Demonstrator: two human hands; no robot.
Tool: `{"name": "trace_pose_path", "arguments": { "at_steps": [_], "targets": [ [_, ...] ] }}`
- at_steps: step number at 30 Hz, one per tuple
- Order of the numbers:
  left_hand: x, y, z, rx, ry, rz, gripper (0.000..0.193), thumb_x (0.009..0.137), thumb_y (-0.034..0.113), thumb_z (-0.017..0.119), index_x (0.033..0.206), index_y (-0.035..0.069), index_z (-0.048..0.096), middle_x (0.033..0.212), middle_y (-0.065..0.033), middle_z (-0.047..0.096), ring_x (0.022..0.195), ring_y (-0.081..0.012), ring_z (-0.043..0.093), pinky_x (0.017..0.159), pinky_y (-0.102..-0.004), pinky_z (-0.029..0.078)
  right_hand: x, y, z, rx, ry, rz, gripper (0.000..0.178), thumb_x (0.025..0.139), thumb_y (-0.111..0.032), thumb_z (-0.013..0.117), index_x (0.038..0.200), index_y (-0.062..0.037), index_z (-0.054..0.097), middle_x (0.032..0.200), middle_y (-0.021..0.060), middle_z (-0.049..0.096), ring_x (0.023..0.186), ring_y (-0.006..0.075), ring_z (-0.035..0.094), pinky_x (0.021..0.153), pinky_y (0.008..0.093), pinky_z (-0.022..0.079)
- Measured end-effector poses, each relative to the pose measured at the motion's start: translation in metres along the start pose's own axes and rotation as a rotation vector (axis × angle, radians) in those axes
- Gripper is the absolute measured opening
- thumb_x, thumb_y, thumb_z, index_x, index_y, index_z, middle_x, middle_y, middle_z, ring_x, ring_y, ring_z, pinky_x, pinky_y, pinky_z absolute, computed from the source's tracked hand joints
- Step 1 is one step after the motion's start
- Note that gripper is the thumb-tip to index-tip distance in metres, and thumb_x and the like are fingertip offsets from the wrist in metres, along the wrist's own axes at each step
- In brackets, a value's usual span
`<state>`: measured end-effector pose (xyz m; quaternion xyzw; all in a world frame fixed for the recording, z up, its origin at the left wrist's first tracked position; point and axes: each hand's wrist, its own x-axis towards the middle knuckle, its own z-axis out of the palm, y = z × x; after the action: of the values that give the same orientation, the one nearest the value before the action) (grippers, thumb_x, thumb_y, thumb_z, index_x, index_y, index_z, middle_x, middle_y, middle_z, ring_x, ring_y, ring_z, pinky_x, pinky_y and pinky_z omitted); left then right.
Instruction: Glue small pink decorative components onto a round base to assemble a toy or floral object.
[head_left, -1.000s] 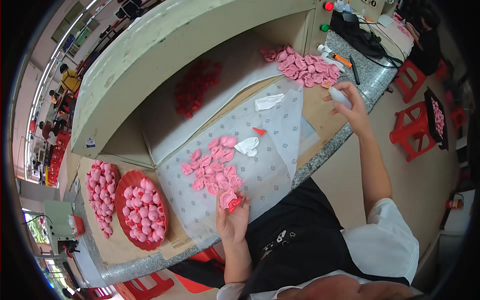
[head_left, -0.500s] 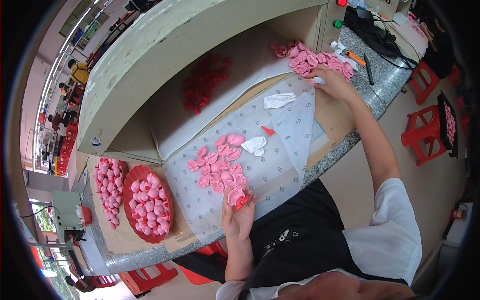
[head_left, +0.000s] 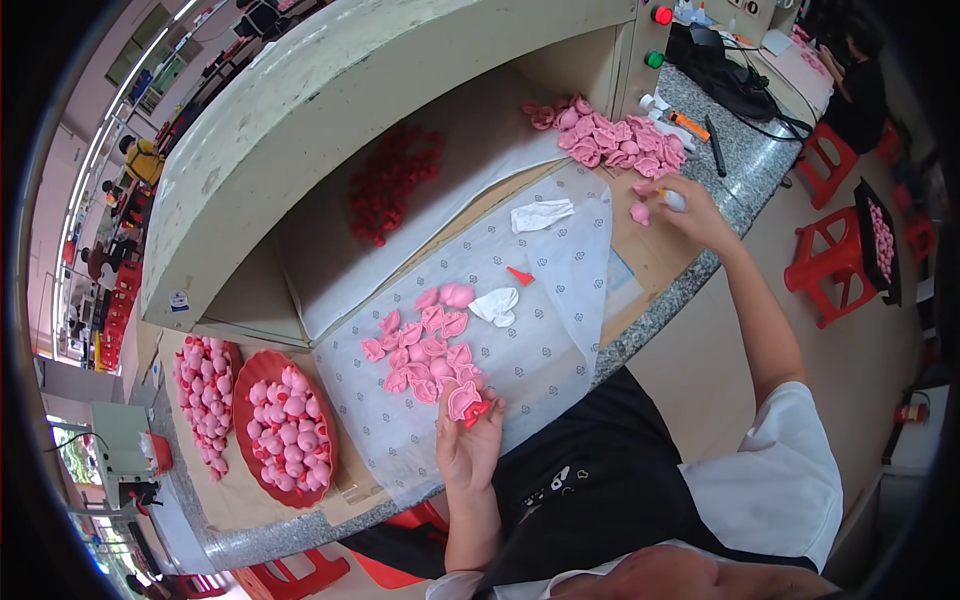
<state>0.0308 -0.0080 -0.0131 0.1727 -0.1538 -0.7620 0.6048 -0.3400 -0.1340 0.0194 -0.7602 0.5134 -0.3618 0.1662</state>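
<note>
My left hand (head_left: 470,450) is closed on a pink cup-shaped piece (head_left: 463,401) with a small red part (head_left: 478,412) at its lower side. My right hand (head_left: 695,215) holds a small white bottle (head_left: 674,201) with a yellowish tip. Just beside its fingertips is a round pink piece (head_left: 640,212); whether they touch it I cannot tell. Beyond that hand lies a heap of pink cupped pieces (head_left: 625,143). More loose pink pieces (head_left: 425,350) are spread on the patterned white sheet (head_left: 530,345) past my left hand.
A grey arched housing (head_left: 330,130) rises behind the sheet, with red pieces (head_left: 395,185) inside. At left stands a red scalloped tray (head_left: 243,440) of pink balls, beside another pile (head_left: 205,395). White cloths (head_left: 541,215), a red cone (head_left: 519,275) and a black pen (head_left: 715,147) lie around.
My right hand has drawn back from the pink heap toward the table edge, bottle still in it. A round pink piece now shows by its fingers. My left hand keeps its grip.
</note>
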Motion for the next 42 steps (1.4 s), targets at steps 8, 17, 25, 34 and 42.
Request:
{"name": "trace_pose_path", "arguments": {
  "at_steps": [8, 17, 25, 34, 42],
  "targets": [
    [0.006, -0.008, 0.007, -0.057, 0.005, -0.023, 0.043, 0.077, 0.022, 0.054, 0.115, 0.007, 0.04, 0.111, -0.0175, 0.045, 0.097, -0.0262, 0.046, 0.087, -0.0378, 0.034, -0.01, -0.02, 0.027, -0.314, 0.149, 0.287, 0.029, 0.067, -0.023, 0.064, 0.087, -0.0031, 0.057, 0.088, 0.011, 0.055, 0.082, 0.0265, 0.053, 0.071, 0.0323, 0.041],
    [0.014, -0.014, 0.018, -0.173, -0.142, -0.166, 0.042, 0.08, 0.019, 0.051, 0.116, 0.001, 0.037, 0.111, -0.0198, 0.044, 0.1, -0.0253, 0.046, 0.09, -0.0351, 0.033, -0.014, -0.057, 0.029, -0.013, 0.24, 0.259, 0.023, 0.068, -0.009, 0.061, 0.089, -0.0016, 0.057, 0.085, 0.0086, 0.056, 0.075, 0.0117, 0.051, 0.06, 0.0208, 0.038],
    [0.004, -0.007, 0.021, 0.011, -0.133, -0.161, 0.039, 0.082, 0.016, 0.048, 0.117, 0.002, 0.037, 0.111, -0.0084, 0.045, 0.104, -0.0156, 0.042, 0.088, -0.0292, 0.032, -0.035, -0.192, 0.106, 0.48, -0.153, -0.136, 0.036, 0.055, -0.009, 0.073, 0.089, -0.0046, 0.06, 0.096, 0.0095, 0.053, 0.063, 0.009, 0.047, 0.047, 0.0181, 0.035],
    [0.001, -0.006, 0.02, 0.037, -0.166, -0.176, 0.039, 0.081, 0.013, 0.05, 0.116, 0.003, 0.038, 0.109, -0.0067, 0.047, 0.101, -0.0129, 0.044, 0.086, -0.0275, 0.034, -0.038, -0.198, 0.11, 0.42, -0.156, -0.11, 0.033, 0.057, -0.008, 0.072, 0.088, -0.0047, 0.06, 0.097, 0.0111, 0.052, 0.067, 0.0127, 0.051, 0.054, 0.0223, 0.039],
    [0.002, -0.003, 0.02, 0.15, -0.138, -0.18, 0.039, 0.079, 0.011, 0.052, 0.116, 0.003, 0.039, 0.106, -0.0068, 0.048, 0.096, -0.0114, 0.047, 0.082, -0.0255, 0.038, -0.037, -0.198, 0.109, 0.408, -0.166, -0.111, 0.034, 0.057, -0.009, 0.072, 0.088, -0.0042, 0.059, 0.099, 0.011, 0.051, 0.069, 0.0138, 0.05, 0.052, 0.0211, 0.038]
  ]
}}
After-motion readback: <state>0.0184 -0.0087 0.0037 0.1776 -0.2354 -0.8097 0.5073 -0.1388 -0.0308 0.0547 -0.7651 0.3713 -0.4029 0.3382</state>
